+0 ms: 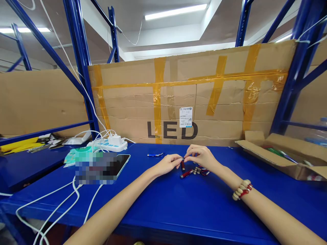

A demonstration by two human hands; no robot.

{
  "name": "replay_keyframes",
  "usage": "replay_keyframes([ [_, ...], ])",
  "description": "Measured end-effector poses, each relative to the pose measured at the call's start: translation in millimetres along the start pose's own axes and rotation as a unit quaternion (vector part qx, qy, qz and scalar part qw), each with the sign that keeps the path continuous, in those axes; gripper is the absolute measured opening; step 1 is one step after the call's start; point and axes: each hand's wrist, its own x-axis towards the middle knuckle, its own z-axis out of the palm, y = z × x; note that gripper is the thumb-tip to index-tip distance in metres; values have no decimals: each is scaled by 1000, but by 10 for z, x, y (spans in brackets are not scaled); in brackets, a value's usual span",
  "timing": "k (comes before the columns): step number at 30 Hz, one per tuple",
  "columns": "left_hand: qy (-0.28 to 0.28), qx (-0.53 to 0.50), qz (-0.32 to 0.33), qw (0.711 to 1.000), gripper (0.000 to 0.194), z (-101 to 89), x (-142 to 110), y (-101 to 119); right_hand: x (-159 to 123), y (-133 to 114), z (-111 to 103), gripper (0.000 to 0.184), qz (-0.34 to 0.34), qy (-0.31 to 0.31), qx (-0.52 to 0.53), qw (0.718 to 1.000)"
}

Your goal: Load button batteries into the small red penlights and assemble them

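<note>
1. Left hand [168, 164] pinches the upper end of a slim, dark red, metal-looking tube [183, 165]; the right hand [200, 156] brings its thumb and finger together at that same end, but I cannot tell whether they grip the tube or some tiny part.
2. That tube is between the hands, above the front-to-back middle of the smooth blue tabletop [204, 207].
3. With so small a hold, the tube could slip or twist if the two hands pull unevenly.
4. Round, silvery, button-shaped discs [196, 170] lie loose near the right hand; a brushing wrist could scatter them, and a few could roll away.
5. A second dark red, shiny cylinder [186, 174] lies just beside them and might roll if nudged.
6. The held tube's long axis runs from the fingertips down toward the wearer, nearly straight; whether it stands upright or slants is unclear, as is which end is its front.
7. The second cylinder's axis runs obliquely, near-left to far-right.
</note>
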Motion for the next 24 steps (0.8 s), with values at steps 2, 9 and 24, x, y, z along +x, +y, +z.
replay_keyframes([
  [2,4,2,2,1000,28,9,-23,-20,-8,-1,23,18,-1,0,20,1000],
  [9,26,26,-16,999,18,121,-118,-68,-46,-44,95,20,15,-36,81,996],
  [24,94,109,100,985,10,186,-147,-133,-64,-277,30,38,347,-152,200,904],
])
